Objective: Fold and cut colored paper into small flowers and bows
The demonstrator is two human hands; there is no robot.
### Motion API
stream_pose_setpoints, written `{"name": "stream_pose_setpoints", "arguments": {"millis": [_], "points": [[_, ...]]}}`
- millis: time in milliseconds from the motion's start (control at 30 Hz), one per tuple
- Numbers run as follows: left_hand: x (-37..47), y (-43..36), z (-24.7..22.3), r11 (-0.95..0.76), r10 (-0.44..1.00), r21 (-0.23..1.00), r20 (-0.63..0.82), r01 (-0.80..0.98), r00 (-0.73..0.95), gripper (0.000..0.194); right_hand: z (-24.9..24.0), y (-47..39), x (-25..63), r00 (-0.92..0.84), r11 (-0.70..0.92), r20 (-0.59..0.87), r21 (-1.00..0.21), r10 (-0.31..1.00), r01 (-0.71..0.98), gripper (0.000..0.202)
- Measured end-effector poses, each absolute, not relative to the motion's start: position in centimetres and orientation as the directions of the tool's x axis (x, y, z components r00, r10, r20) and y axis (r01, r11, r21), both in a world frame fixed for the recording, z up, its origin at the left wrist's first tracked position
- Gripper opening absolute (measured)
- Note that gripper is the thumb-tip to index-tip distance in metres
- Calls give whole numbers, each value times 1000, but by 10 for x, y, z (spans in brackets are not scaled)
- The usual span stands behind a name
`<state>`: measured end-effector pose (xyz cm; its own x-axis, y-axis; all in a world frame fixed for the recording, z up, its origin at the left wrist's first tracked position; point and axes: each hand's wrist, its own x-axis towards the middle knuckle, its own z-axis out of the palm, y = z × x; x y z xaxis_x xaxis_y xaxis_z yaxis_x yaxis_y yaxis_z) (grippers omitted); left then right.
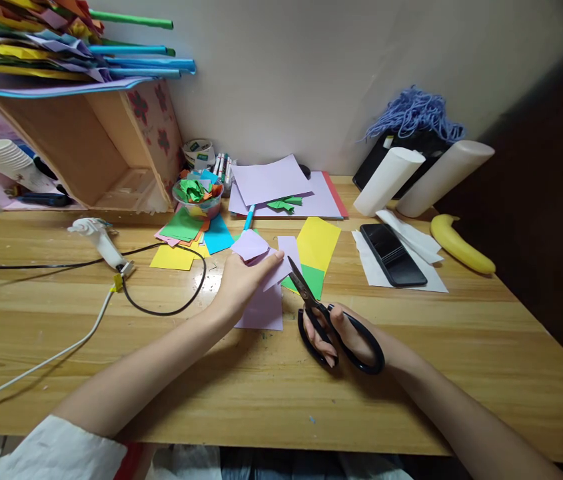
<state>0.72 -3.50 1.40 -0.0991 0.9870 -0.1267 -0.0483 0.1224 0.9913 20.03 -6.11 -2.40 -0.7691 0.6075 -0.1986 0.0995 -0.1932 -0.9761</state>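
Note:
Over the middle of the table my left hand [242, 275] is closed on a piece of light purple paper [275, 268], thumb on top. My right hand [344, 335] grips black-handled scissors [307, 291], fingers through the loops. The blade tips point up and left, close to the right edge of the held paper; whether they touch it I cannot tell. Beneath lies another purple sheet [266, 312]. Just behind the blades are a yellow sheet [318, 243] and a green piece [312, 280].
A tub of paper scraps [200, 200] and coloured squares [181, 225] lie left. Farther left are a glue gun [98, 240] with cables and a wooden box [156, 133]. On the right are a phone [392, 257], banana [461, 245] and white rolls [391, 180]. Purple sheets [274, 180] lie behind.

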Motion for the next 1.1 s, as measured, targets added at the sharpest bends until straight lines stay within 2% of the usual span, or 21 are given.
{"name": "stream_pose_setpoints", "arguments": {"millis": [233, 867, 1100], "points": [[7, -34, 12, 113, 986, 993, -114, -15, -119, 32, -23, -61, 199, -760, -216, -208, -972, 616, 90, 69], [7, -34, 14, 102, 988, 993, -109, -67, -106, 29, -33, -60, 200, -789, -300, -206, -953, 578, 29, 71], [7, -32, 12, 123, 984, 987, -135, -107, -115, 27, -27, -60, 196, -749, -310, -221, -951, 625, 22, 67]]}}
